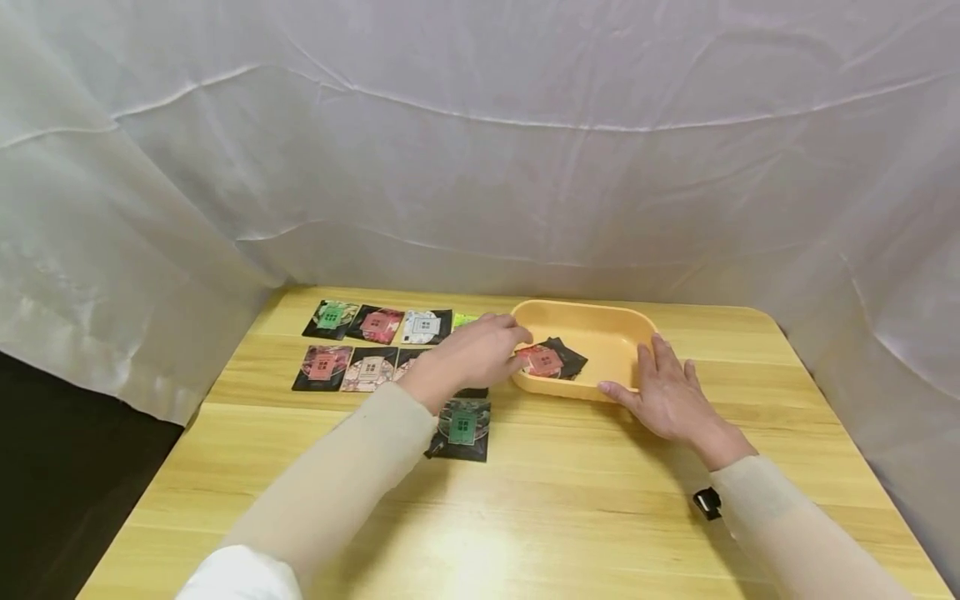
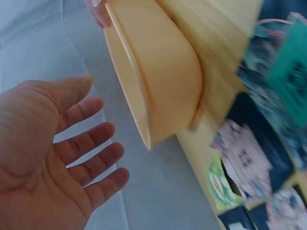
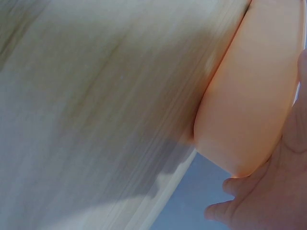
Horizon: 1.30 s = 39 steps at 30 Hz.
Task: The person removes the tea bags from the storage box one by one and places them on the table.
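A shallow yellow-orange plastic tray stands at the back right of the table. Inside, at its left end, lies a red-labelled black packet overlapping another dark packet. My left hand is at the tray's left end; the left wrist view shows its fingers loosely spread, holding nothing. At the opposite end, my right hand rests against the tray, thumb at the front rim and fingers along the right side. The nearest packet on the table, with a green label, lies below my left wrist.
Left of the tray, several flat packets lie in two rows, among them a green one, a red one and a white one; my left arm partly covers them. A small black object shows beside my right sleeve. Pale curtains surround the table.
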Tool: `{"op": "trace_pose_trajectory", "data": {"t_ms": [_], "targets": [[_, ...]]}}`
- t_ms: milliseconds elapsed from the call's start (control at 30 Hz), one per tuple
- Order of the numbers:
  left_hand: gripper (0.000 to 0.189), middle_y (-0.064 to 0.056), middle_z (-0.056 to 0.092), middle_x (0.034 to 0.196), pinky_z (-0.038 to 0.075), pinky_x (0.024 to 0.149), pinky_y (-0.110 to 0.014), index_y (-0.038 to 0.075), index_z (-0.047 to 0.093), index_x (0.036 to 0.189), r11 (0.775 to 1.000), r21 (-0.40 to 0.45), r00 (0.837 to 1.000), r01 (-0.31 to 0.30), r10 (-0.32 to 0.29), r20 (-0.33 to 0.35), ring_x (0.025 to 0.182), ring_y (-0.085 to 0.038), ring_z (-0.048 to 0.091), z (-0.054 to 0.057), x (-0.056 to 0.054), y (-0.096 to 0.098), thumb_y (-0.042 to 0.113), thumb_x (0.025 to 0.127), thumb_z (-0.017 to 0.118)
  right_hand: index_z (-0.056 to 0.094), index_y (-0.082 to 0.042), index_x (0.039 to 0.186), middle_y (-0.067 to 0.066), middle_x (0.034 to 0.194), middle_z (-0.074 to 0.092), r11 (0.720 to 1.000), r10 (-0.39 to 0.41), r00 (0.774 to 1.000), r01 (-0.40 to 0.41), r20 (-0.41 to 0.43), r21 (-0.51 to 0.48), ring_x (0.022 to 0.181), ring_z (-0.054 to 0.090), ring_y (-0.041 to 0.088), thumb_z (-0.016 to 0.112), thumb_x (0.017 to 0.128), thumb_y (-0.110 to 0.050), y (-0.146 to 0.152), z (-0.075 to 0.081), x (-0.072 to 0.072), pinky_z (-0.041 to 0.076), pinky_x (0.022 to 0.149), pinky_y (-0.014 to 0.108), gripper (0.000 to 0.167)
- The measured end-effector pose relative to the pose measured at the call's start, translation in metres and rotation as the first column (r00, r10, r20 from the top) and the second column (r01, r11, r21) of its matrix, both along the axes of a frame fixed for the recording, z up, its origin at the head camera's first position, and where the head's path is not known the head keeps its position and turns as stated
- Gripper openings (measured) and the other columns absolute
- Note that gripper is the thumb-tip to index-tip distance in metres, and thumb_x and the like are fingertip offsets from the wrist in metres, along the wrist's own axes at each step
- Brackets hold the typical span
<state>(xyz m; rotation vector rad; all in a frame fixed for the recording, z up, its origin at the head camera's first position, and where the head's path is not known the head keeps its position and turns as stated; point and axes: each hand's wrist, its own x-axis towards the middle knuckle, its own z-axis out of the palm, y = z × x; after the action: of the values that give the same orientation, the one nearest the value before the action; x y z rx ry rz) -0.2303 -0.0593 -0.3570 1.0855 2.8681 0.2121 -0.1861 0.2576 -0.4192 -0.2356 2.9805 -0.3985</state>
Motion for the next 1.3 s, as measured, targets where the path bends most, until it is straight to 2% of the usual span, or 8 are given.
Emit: {"op": "trace_pose_trajectory", "data": {"t_ms": [267,633,733,833,933,1067,1167,1300], "targets": [[0.034,-0.001,0.067,0.132,0.051,0.109,-0.035,0.017,0.067,0.137,0.995,-0.035,0.995,0.095,-0.095,0.018,0.126,-0.018,0.062,-0.001,-0.023,0.043,0.034,0.108,0.059,0.01,0.015,0.162,0.037,0.17,-0.007,1.0,0.0,1.0,0.0,-0.004,0.006,0.157,0.001,0.057,0.039,0.099,-0.08,0.001,0.001,0.0,0.002,0.12,0.081,0.118],[0.032,0.001,0.072,0.117,0.051,0.102,-0.033,0.017,0.072,0.123,0.988,-0.06,0.968,0.144,-0.128,0.218,0.112,-0.016,0.065,-0.017,-0.038,0.079,0.035,0.114,0.046,0.011,0.015,0.162,0.037,0.17,-0.006,1.0,-0.002,1.0,0.002,-0.009,0.009,0.157,0.002,0.058,0.039,0.1,-0.079,0.001,0.003,0.001,0.003,0.12,0.081,0.116],[0.041,0.003,0.066,0.144,0.044,0.117,-0.036,0.022,0.068,0.14,0.99,-0.069,0.937,0.127,-0.097,0.335,0.137,-0.018,0.057,-0.02,-0.038,0.081,0.038,0.114,0.041,0.01,0.015,0.162,0.037,0.17,-0.007,1.0,-0.002,1.0,0.002,-0.005,0.009,0.157,0.001,0.058,0.039,0.1,-0.079,0.0,0.004,0.001,0.003,0.12,0.081,0.116],[0.045,0.003,0.056,0.157,0.04,0.122,-0.039,0.023,0.068,0.14,0.989,-0.108,0.907,0.099,-0.045,0.419,0.146,-0.02,0.05,-0.02,-0.039,0.082,0.043,0.113,0.038,0.01,0.014,0.162,0.037,0.171,-0.007,1.0,0.0,1.0,0.0,-0.008,0.01,0.158,0.002,0.057,0.039,0.1,-0.079,0.0,0.004,0.001,0.003,0.12,0.081,0.116],[0.046,0.0,0.053,0.159,0.043,0.116,-0.041,0.022,0.071,0.129,0.982,-0.18,0.889,0.056,0.033,0.457,0.139,-0.021,0.052,-0.018,-0.039,0.084,0.047,0.113,0.036,0.01,0.014,0.162,0.036,0.171,-0.006,1.0,-0.001,1.0,0.001,-0.017,0.011,0.158,0.002,0.056,0.04,0.099,-0.079,0.0,0.003,0.0,0.003,0.12,0.081,0.116],[0.051,0.001,0.048,0.163,0.044,0.112,-0.04,0.024,0.064,0.145,0.958,-0.288,0.869,0.003,0.14,0.474,0.131,-0.018,0.053,-0.014,-0.039,0.089,0.051,0.113,0.033,0.011,0.013,0.162,0.036,0.171,-0.006,1.0,-0.008,1.0,0.008,-0.019,0.01,0.158,0.003,0.056,0.04,0.099,-0.08,0.001,0.002,0.0,0.003,0.12,0.081,0.116],[0.051,-0.004,0.055,0.157,0.048,0.104,-0.037,0.018,0.057,0.153,0.952,-0.305,0.879,-0.011,0.154,0.451,0.123,-0.02,0.057,-0.014,-0.039,0.091,0.043,0.115,0.034,0.011,0.013,0.163,0.035,0.171,-0.007,1.0,-0.011,1.0,0.011,-0.017,0.007,0.158,0.002,0.056,0.039,0.099,-0.08,0.001,0.001,0.0,0.002,0.121,0.08,0.116],[0.049,-0.007,0.052,0.159,0.047,0.106,-0.035,0.015,0.047,0.159,0.973,-0.226,0.917,-0.052,0.136,0.376,0.137,-0.022,0.055,-0.017,-0.041,0.089,0.027,0.113,0.04,0.011,0.013,0.163,0.035,0.172,-0.007,1.0,-0.011,1.0,0.011,-0.014,0.006,0.159,0.001,0.054,0.039,0.099,-0.081,0.001,0.001,0.001,0.002,0.121,0.08,0.117]]}}
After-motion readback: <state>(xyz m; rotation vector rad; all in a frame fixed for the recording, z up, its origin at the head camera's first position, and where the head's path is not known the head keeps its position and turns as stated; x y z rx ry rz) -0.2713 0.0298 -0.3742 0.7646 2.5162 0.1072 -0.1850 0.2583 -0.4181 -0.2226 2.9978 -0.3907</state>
